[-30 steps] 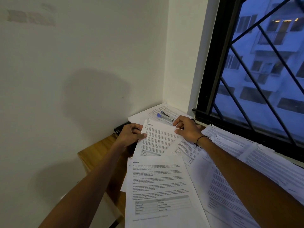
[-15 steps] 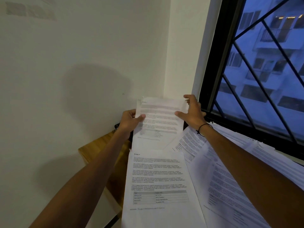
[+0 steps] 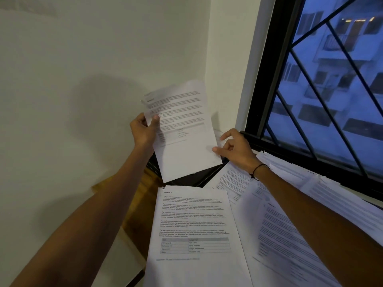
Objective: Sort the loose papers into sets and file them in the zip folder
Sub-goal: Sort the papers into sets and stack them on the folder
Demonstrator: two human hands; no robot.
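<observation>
**A printed sheet held up in the corner beside the window**

The left hand (image 3: 143, 129) holds a white printed sheet of paper (image 3: 182, 129) up in the air in front of the pale wall (image 3: 83, 79), thumb on the printed face and fingers behind the left edge, so the sheet is pinched at about mid-height. The sheet tilts slightly, its top corner leaning toward the window; several paragraphs and a small table are visible on it, though the print is too blurred to read.

The right hand (image 3: 234, 148) is at the sheet's lower right edge, with thumb and forefinger curled close together. Whether these fingers actually nip the paper's edge or sit just beside it cannot be told from here. A thin black cord bracelet (image 3: 260, 170) circles the right wrist.

Below the lifted sheet, a white page with a grey-headed table near its foot (image 3: 194, 228) lies flat on the wooden desk (image 3: 145, 195), nearest the person. To its right, more loose white printed pages (image 3: 290, 235) overlap one another and spread along the sill under the right forearm. Between the lifted sheet and the flat page a dark object (image 3: 192, 179) shows in a narrow strip; it may be the zip folder, but too little of it is exposed to say.

A black-framed window with diagonal metal bars (image 3: 310, 100) fills the right side, with a building in blue dusk light beyond it.
</observation>
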